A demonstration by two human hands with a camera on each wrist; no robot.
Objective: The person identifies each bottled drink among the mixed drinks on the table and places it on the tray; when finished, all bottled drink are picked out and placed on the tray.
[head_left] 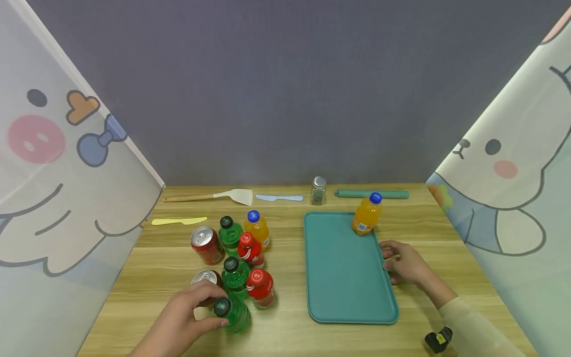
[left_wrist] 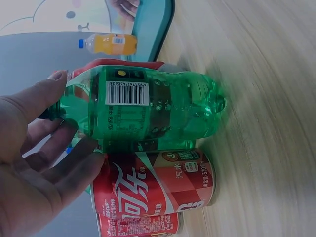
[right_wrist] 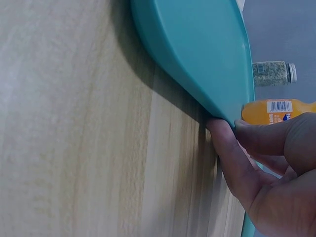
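My left hand holds a green soda bottle around its neck, just below the dark cap. The bottle stands on the table at the front of a group of drinks. Close beside it in the left wrist view is a red cola can. At the right, my right hand pinches the right rim of a teal tray between thumb and finger. An orange drink bottle with a blue cap stands upright on the tray's far right corner.
Two more green bottles, two red-capped bottles, another orange bottle and cans crowd the left. Along the back lie a spatula, a blue knife, a spice jar and a green stick. A yellow knife lies left.
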